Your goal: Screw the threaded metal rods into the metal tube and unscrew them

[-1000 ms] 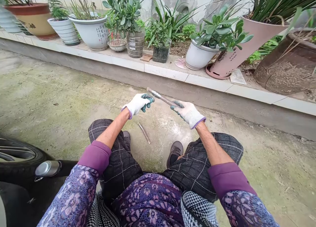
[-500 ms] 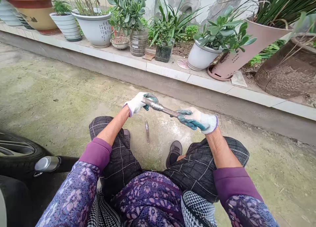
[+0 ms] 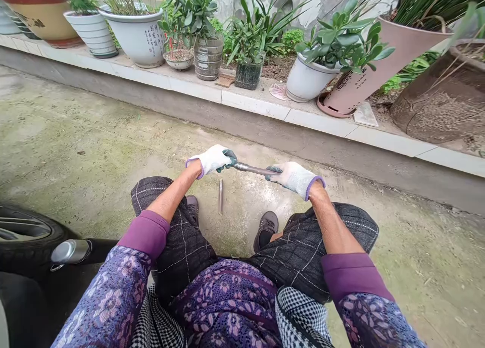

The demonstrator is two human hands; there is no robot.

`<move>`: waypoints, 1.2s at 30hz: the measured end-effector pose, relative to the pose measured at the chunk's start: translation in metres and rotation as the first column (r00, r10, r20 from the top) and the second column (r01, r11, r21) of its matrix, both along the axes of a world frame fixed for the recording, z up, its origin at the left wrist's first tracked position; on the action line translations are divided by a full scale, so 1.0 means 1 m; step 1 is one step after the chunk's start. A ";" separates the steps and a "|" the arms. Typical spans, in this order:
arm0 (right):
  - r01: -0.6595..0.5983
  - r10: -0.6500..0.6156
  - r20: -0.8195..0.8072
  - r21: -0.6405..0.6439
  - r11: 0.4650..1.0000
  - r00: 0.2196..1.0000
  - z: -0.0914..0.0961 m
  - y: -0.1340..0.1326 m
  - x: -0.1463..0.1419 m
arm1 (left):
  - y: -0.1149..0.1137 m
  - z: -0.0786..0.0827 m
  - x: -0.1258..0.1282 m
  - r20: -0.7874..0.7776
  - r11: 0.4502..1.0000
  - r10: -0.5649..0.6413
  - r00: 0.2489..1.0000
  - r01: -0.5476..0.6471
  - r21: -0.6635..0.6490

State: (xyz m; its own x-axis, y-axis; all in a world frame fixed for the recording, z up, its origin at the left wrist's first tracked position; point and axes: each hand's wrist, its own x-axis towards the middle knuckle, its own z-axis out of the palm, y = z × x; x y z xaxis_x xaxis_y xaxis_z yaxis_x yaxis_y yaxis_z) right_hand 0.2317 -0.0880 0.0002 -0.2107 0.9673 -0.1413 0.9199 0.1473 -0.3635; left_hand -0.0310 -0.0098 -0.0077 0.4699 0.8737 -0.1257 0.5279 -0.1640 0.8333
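Note:
I sit with my knees apart over a concrete yard. Both hands wear white gloves with green palms. A thin metal rod [image 3: 253,169] with a threaded silver part near its left end lies almost level between them. My left hand [image 3: 212,159] is closed round the rod's left end. My right hand [image 3: 293,177] is closed round its right end. A second short rusty rod [image 3: 220,197] lies on the ground between my shoes.
A tiled ledge [image 3: 250,104] runs across the back with several potted plants, among them a white pot [image 3: 305,83] and a leaning pink pot [image 3: 364,70]. A dark vehicle's tyre [image 3: 26,237] and a chrome part [image 3: 70,252] stand at lower left.
The rod has swung from slanting up-left to nearly level. My left hand went from beside it to gripping its left end, and the right hand turned palm-down.

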 end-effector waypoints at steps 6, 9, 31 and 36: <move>0.071 -0.069 -0.041 0.057 0.996 0.997 0.001 0.002 0.000 | -0.004 0.005 0.001 0.069 0.999 0.045 0.997 -0.044 -0.025; 0.133 -0.114 -0.171 0.105 0.986 0.979 0.002 0.002 -0.004 | -0.007 0.008 0.001 0.145 0.995 0.075 0.987 -0.065 -0.078; 0.203 -0.318 -0.670 -0.246 0.948 0.671 0.011 -0.015 -0.013 | 0.001 -0.015 -0.002 0.251 0.996 0.055 0.966 -0.037 -0.075; 0.240 -0.367 -0.668 -0.279 0.930 0.647 0.008 -0.015 -0.013 | -0.014 -0.011 0.005 0.002 0.951 0.107 0.994 -0.103 0.291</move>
